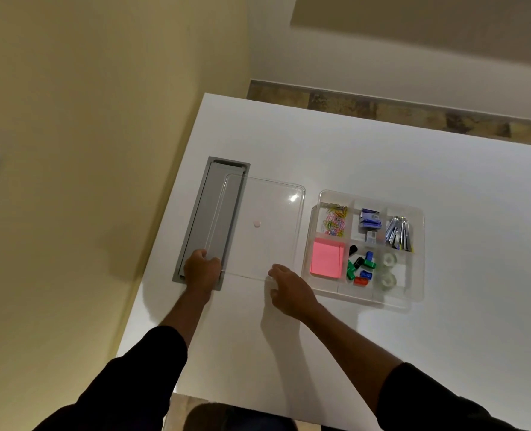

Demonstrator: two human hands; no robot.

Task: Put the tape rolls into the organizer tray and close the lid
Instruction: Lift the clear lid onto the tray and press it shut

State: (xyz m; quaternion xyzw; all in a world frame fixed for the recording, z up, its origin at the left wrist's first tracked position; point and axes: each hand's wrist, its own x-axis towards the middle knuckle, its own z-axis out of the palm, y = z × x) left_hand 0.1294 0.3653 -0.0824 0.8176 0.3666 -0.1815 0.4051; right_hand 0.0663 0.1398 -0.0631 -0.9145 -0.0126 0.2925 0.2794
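Note:
A clear organizer tray [416, 287] stands on the white table, right of centre. Two clear tape rolls [389, 259] [388, 279] lie in its near right compartment. The clear flat lid [264, 225] lies left of the tray, partly over a grey cable slot. My left hand [201, 270] grips the lid's near left corner. My right hand [290, 289] holds the lid's near edge close to its right corner. Both sleeves are black.
The tray also holds paper clips [335, 219], a staple box [369, 219], metal clips [398, 233], pink sticky notes [327, 258] and coloured binder clips [361, 269]. The grey cable slot [202, 219] is set into the table's left side. A wall runs close on the left.

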